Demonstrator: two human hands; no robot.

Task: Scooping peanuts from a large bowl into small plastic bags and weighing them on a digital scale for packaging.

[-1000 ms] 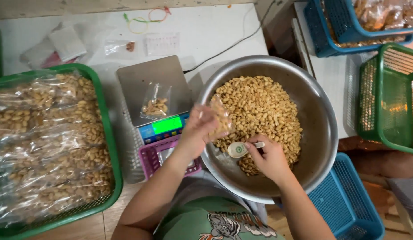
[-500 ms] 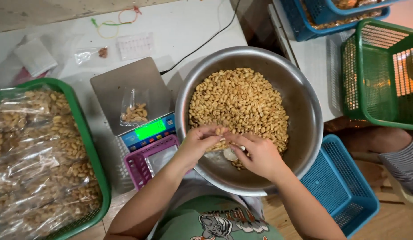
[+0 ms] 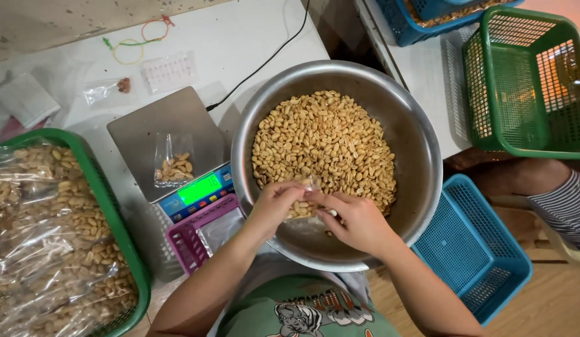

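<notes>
A large steel bowl (image 3: 421,131) holds a heap of peanuts (image 3: 324,140). Over its near side, my left hand (image 3: 274,203) and my right hand (image 3: 358,221) meet on a small clear plastic bag (image 3: 302,203) with peanuts in it. A small scoop that my right hand held earlier is hidden or barely visible under the fingers. To the left, a digital scale (image 3: 159,125) with a green display (image 3: 199,189) carries another small bag of peanuts (image 3: 173,167).
A green basket (image 3: 112,218) of filled peanut bags stands at the left. A pink basket (image 3: 190,240) sits before the scale. An empty green basket (image 3: 521,81) and a blue basket (image 3: 474,246) are at the right, near another person's striped sleeve (image 3: 568,206).
My left hand came down from above the bowl's rim with the bag to meet my right hand over the peanuts. The view shifted left and down.
</notes>
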